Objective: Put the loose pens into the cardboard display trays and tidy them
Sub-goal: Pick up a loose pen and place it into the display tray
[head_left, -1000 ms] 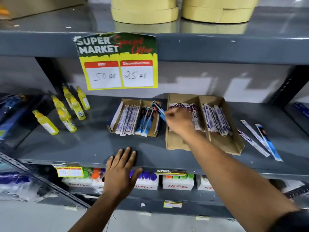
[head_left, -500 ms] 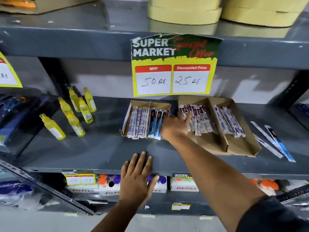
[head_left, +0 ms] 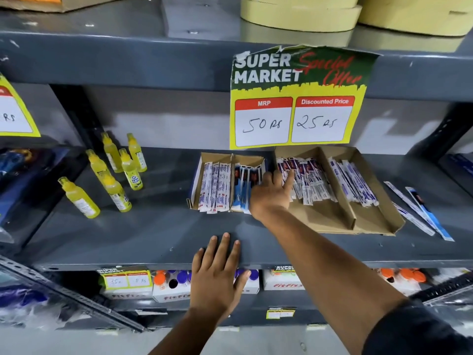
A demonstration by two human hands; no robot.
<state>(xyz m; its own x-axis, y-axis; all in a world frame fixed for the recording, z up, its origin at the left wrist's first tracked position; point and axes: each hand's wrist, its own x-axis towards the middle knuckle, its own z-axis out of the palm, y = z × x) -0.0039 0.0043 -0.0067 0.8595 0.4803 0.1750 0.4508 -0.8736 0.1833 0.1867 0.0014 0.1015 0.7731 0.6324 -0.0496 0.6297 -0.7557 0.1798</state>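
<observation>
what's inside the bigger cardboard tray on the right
The bigger cardboard tray holds two rows of packaged pens: one in the left compartment, one in the right compartment. The right hand covers the left row's near corner.

Your right hand (head_left: pixel 271 194) sits just right of frame centre, palm down, fingers spread and extended forward, forearm stretching in from the lower right corner. Your left hand (head_left: pixel 217 278) lies flat at lower centre, fingers splayed, forearm rising from the bottom edge.
</observation>
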